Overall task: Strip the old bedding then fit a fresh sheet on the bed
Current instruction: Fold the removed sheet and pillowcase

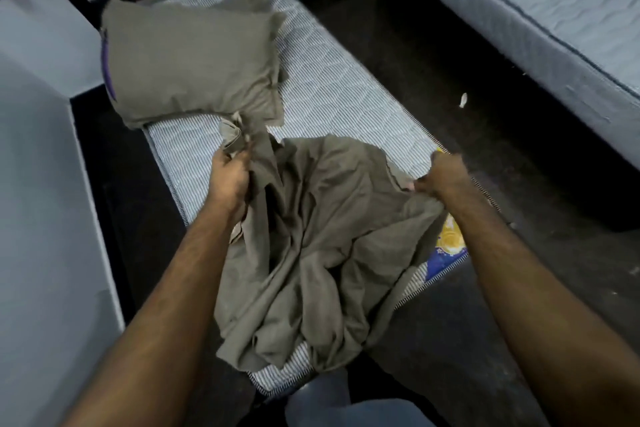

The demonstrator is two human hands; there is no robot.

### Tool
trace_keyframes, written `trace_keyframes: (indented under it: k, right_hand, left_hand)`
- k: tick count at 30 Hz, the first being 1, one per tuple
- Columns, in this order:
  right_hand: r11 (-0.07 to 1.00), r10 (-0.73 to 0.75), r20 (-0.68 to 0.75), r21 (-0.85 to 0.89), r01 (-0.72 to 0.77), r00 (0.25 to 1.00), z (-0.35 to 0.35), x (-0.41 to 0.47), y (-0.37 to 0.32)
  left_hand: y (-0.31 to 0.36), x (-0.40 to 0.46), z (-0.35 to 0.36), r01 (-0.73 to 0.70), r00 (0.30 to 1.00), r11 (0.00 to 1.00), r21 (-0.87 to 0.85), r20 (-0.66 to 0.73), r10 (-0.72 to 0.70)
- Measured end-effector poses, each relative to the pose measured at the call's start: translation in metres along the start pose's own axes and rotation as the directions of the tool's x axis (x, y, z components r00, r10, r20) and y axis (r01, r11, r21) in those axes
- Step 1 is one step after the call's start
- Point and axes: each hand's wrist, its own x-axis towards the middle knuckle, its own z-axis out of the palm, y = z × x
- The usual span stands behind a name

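Note:
A crumpled olive-grey sheet (311, 246) lies bunched over the near end of a narrow striped mattress (332, 87). My left hand (230, 177) grips a gathered fold at the sheet's left side. My right hand (441, 175) grips its right edge, close to the mattress's right side. A pillow (187, 59) in a matching olive-grey case rests at the far end of the mattress, with a strip of purple showing at its left edge. The mattress between pillow and sheet is bare.
A second mattress (554, 17) stands at the right across a dark floor gap (450, 62). A pale wall or panel (38, 184) runs along the left. A blue and yellow label (446, 253) shows at the mattress's right corner. A small white scrap (463, 100) lies on the floor.

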Motion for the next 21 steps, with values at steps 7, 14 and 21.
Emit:
trace_keyframes:
  k: [7,14,21]
  right_hand:
    - [0.999,0.006,-0.096,0.050,-0.001,0.995,0.008,-0.001,0.004]
    - [0.963,-0.108,-0.179,0.225,0.148,0.978,-0.001,-0.022,-0.005]
    - [0.950,-0.126,-0.197,0.260,0.175,0.972,-0.014,-0.051,0.006]
  left_hand:
    - [0.000,-0.006,0.008,0.014,0.998,0.999,0.033,0.067,-0.016]
    - [-0.021,-0.023,0.027,0.039,0.981,0.999,0.036,0.186,-0.045]
    - [-0.036,-0.040,0.048,-0.042,0.955,0.996,0.077,0.295,0.018]
